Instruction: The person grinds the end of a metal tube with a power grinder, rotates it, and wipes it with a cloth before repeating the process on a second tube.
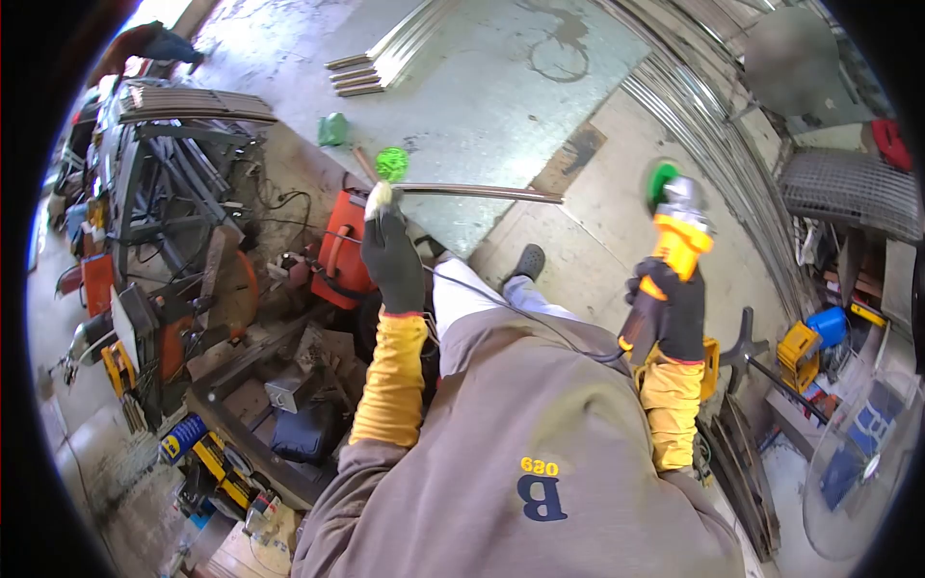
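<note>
Closed around the near end of a shiny metal tube [482, 193], my gloved left hand [389, 252] points it out to the right, past the edge of a large grey-green sheet [462, 106]. A yellow angle grinder [682, 245] is in my gloved right hand [678, 310], well to the right of the tube and apart from it. The grinder's green disc [661, 183] is at its top and looks blurred. Its dark cord [540, 326] runs across my front. A bright green round pad [392, 164] and a crumpled green item [333, 129] lie just beyond my left hand.
Several metal tubes [381, 67] lie on the sheet, and long ones [713, 144] stretch along the right. An orange-red machine [340, 255] stands below my left hand. A metal rack [183, 144] is at left; a fan [867, 462] stands at lower right.
</note>
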